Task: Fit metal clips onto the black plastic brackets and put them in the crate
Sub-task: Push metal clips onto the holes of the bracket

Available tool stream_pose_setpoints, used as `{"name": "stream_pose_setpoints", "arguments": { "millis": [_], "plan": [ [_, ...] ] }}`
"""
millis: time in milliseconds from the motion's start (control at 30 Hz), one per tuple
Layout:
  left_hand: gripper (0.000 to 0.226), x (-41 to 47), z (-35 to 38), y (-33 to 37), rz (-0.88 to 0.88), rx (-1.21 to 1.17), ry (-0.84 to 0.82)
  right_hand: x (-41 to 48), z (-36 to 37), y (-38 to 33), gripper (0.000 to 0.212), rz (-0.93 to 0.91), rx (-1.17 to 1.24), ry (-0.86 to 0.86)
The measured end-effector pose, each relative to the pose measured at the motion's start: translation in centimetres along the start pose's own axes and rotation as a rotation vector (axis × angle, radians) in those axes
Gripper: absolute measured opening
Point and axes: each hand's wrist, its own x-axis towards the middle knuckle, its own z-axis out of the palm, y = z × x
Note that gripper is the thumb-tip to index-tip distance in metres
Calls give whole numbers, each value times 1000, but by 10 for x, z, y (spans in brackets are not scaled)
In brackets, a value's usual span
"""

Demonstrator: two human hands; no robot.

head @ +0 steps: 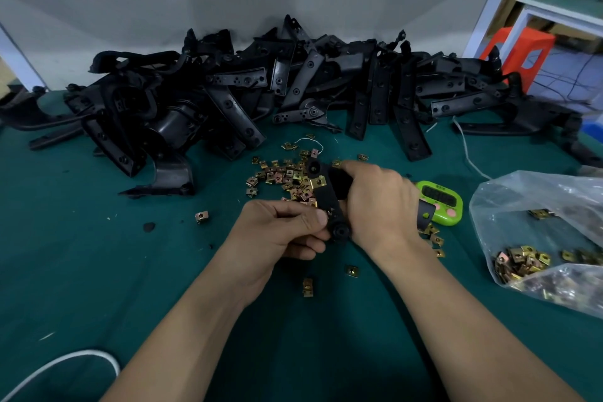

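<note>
Green mat [98, 271] carries loose clips [280, 174] and a bracket pile [228, 91], while the right hand [375, 202] grips one bracket [327, 202], one clip [318, 182] already on, and the left hand [280, 228] pinches its lower end, likely seating another; crating comes next, though no crate shows.

The green-topped table [98, 271] carries a heap of black plastic brackets [228, 91] beyond the spot where the left hand [277, 228] and right hand [378, 202] grip one bracket [326, 201], with loose metal clips [280, 174] scattered just behind and beneath that grip. Just right of it sits a green timer [440, 202], farther right a clear bag [538, 238] of clips; a lone clip [202, 216] lies to the left, and a white cable [65, 365] curls nearer and leftward
</note>
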Motion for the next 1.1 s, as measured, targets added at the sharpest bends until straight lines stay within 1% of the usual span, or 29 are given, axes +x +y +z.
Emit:
{"name": "stream_pose_setpoints", "arguments": {
  "millis": [100,267,433,500,567,667,867,1100],
  "plan": [
    [15,0,0,0,8,1,15,-1,1,-1,21,0,0,11],
    [18,1,-2,1,2,-20,38,0,1,0,31,70,30,-11],
    [18,2,0,1,-2,-16,34,1,4,0,38,56,40,-20],
    [14,1,0,0,-3,-6,33,1,5,0,35,48,28,-29],
    [13,1,0,0,-1,4,34,2,5,-1,28,39,3,-21],
    [16,1,1,0,5,8,55,2,4,-1,19,38,-37,16],
    [17,-1,3,-3,26,-3,87,0,3,-5,18,8,-66,8],
    [21,-3,10,-7,45,-49,157,0,4,-6,16,16,-99,5]
  ]
}}
